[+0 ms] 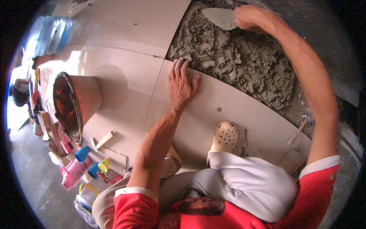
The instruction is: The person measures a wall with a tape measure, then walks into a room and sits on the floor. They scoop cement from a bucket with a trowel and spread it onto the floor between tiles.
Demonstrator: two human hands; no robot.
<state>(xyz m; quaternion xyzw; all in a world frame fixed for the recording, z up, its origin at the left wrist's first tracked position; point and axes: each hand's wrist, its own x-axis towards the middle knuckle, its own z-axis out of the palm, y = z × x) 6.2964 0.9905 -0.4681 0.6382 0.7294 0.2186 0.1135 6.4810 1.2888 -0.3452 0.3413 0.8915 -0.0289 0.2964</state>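
My left hand [183,82] lies flat, fingers stretched, on a cream floor tile [206,89] at its far edge, beside the bed of grey mortar [236,63]. At the far side of that bed my right hand [249,18] is closed around a trowel, its handle hidden in the fist. The trowel's pale, leaf-shaped blade [220,18] points left, over or against the mortar; contact cannot be made out. Lumpy and uneven, the mortar fills the gap along the laid tiles.
A mortar-smeared bucket [89,95] stands on the tiles at left. Near it lie a hammer [105,140], a pink jug [76,171] and blue cups [82,154]. A wooden-handled tool [299,131] rests at the right tile edge. My clog [225,135] is on the tile.
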